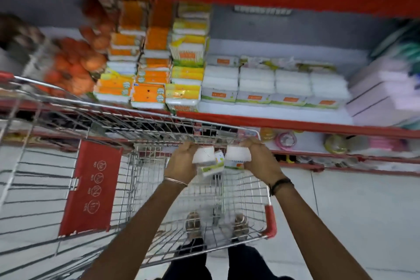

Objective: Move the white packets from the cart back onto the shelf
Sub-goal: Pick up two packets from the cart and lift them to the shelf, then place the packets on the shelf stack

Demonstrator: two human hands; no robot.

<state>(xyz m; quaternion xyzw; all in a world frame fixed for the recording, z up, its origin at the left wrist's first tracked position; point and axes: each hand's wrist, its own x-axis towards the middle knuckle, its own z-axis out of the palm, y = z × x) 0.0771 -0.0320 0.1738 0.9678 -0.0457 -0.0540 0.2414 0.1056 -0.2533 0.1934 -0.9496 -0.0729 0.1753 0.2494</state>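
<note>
Centre of the frame, over the cart: both hands are raised above the wire basket, each grasping white packets.
Left hand [181, 161]: grip clenched around a white packet [204, 155]; a second packet with a green edge [212, 169] hangs just below it, touching the fingers.
Right hand [259, 158]: grip wrapped over another white packet [238, 153], whose orange-labelled end shows beneath the fingers.
Between the hands: the two held bundles sit close together, nearly touching.
Cart [159, 134]: wire basket fills the lower left and centre; its far rim lies just behind the hands, and a red flap [91, 188] hangs inside at the left.
Shelf [272, 120]: red-edged, across the middle of the frame, above the hands.
White packets on shelf [272, 84]: a row of stacks at centre right, orange labels facing forward.
Orange and yellow packs [150, 79]: stacked left of the white row.
Blur: the picture is smeared, so finer print cannot be read.
</note>
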